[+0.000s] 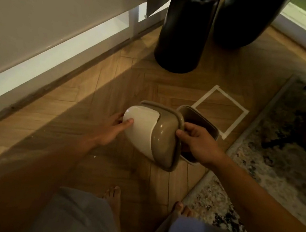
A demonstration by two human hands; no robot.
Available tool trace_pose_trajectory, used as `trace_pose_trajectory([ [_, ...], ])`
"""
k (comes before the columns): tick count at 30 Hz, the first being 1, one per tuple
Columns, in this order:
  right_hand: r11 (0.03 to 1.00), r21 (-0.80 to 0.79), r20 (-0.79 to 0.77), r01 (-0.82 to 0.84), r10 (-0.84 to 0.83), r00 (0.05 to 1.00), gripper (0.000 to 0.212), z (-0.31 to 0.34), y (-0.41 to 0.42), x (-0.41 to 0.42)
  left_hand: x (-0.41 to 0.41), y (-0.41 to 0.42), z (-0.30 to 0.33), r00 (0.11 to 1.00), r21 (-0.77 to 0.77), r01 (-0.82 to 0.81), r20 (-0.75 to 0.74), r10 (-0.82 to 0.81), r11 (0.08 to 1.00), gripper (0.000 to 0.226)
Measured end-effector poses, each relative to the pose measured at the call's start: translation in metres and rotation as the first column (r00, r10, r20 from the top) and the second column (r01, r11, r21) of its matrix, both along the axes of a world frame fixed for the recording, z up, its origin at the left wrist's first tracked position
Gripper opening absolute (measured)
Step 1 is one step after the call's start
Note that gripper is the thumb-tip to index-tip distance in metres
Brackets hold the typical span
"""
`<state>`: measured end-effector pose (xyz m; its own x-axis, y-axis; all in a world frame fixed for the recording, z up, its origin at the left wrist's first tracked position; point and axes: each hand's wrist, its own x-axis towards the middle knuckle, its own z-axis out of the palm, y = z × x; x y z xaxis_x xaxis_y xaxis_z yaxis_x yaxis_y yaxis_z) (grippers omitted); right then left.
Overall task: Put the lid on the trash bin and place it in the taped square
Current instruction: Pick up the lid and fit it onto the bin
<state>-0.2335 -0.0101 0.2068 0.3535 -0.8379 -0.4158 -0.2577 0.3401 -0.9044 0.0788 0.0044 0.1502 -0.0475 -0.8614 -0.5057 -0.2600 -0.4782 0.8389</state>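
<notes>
Between both hands (114,129), glossy domed lid (153,135)

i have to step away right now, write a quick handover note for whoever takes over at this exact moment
Left hand: fingers pressed against the cream dome of the lid, steadying it.
Right hand: gripping the lid's taupe rim on the bin side.
The lid is tilted on edge, off the trash bin, which stands open on the wood floor just short of the taped square, overlapping its near corner.
Done: lid picked up and brought to the bin.
Left: turn the lid level, seat it on the bin's rim, then move the bin fully inside the taped square, beside the rug.
</notes>
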Motion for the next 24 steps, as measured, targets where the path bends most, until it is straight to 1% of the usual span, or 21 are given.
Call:
trace_pose_trajectory([
  [1,0.999,0.033,0.039,0.040,-0.042,0.998,0.024,-0.004,0.000,-0.007,-0.005,-0.003,-0.001,1.000,0.020,0.003,-0.007,-0.002,1.000,0.090],
  [2,0.994,0.067,0.079,0.082,-0.088,0.993,0.025,-0.008,0.001,-0.013,-0.012,-0.007,-0.002,1.000,0.052,0.004,-0.029,-0.003,0.999,0.084],
  [4,0.978,0.138,0.153,0.158,-0.178,0.972,0.028,-0.015,0.002,-0.021,-0.023,-0.012,0.001,0.996,0.098,0.016,-0.086,-0.007,0.995,0.062],
  [6,0.955,0.199,0.204,0.221,-0.260,0.944,0.032,-0.020,0.003,-0.030,-0.038,-0.018,0.001,0.994,0.086,0.048,-0.098,-0.040,0.995,0.041],
  [7,0.943,0.223,0.220,0.246,-0.295,0.930,0.032,-0.023,0.003,-0.036,-0.045,-0.021,0.000,0.994,0.066,0.051,-0.096,-0.045,0.997,0.037],
  [10,0.907,0.270,0.257,0.323,-0.391,0.883,0.026,-0.029,0.001,-0.050,-0.061,-0.031,-0.002,0.997,-0.015,0.017,-0.075,-0.018,1.000,0.042],
  [12,0.874,0.248,0.218,0.419,-0.471,0.855,0.019,-0.032,-0.001,-0.056,-0.073,-0.037,0.000,0.999,-0.069,0.005,-0.049,-0.008,0.998,0.047],
  [13,0.840,0.229,0.177,0.491,-0.532,0.828,0.014,-0.034,-0.002,-0.059,-0.080,-0.039,0.003,1.000,-0.096,0.006,-0.026,-0.009,0.995,0.054],
  [14,0.796,0.208,0.130,0.568,-0.598,0.791,0.016,-0.036,-0.003,-0.061,-0.087,-0.042,0.005,1.000,-0.125,0.009,0.008,-0.008,0.992,0.067],
  [15,0.753,0.168,0.085,0.636,-0.654,0.752,0.023,-0.037,-0.003,-0.064,-0.094,-0.043,0.007,0.999,-0.156,0.014,0.052,-0.006,0.988,0.082],
  [16,0.724,0.108,0.048,0.681,-0.688,0.724,0.027,-0.037,-0.003,-0.065,-0.100,-0.045,0.009,0.995,-0.180,0.029,0.094,-0.012,0.983,0.092],
  [17,0.711,0.036,0.016,0.702,-0.703,0.711,0.024,-0.036,-0.003,-0.066,-0.106,-0.047,0.010,0.992,-0.191,0.049,0.125,-0.026,0.980,0.095],
  [19,0.705,-0.081,-0.050,0.704,-0.709,0.704,0.018,-0.032,0.000,-0.068,-0.117,-0.051,0.010,0.986,-0.199,0.085,0.156,-0.054,0.976,0.089],
  [21,0.711,-0.143,-0.075,0.688,-0.701,0.709,0.020,-0.028,0.004,-0.066,-0.126,-0.057,0.008,0.984,-0.203,0.106,0.165,-0.072,0.973,0.082],
  [23,0.734,-0.159,-0.020,0.660,-0.671,0.741,0.027,-0.029,0.008,-0.066,-0.136,-0.062,0.005,0.984,-0.199,0.116,0.154,-0.086,0.973,0.075],
  [24,0.759,-0.162,0.011,0.631,-0.638,0.770,0.036,-0.031,0.010,-0.066,-0.140,-0.064,0.004,0.985,-0.205,0.119,0.149,-0.089,0.971,0.074],
])
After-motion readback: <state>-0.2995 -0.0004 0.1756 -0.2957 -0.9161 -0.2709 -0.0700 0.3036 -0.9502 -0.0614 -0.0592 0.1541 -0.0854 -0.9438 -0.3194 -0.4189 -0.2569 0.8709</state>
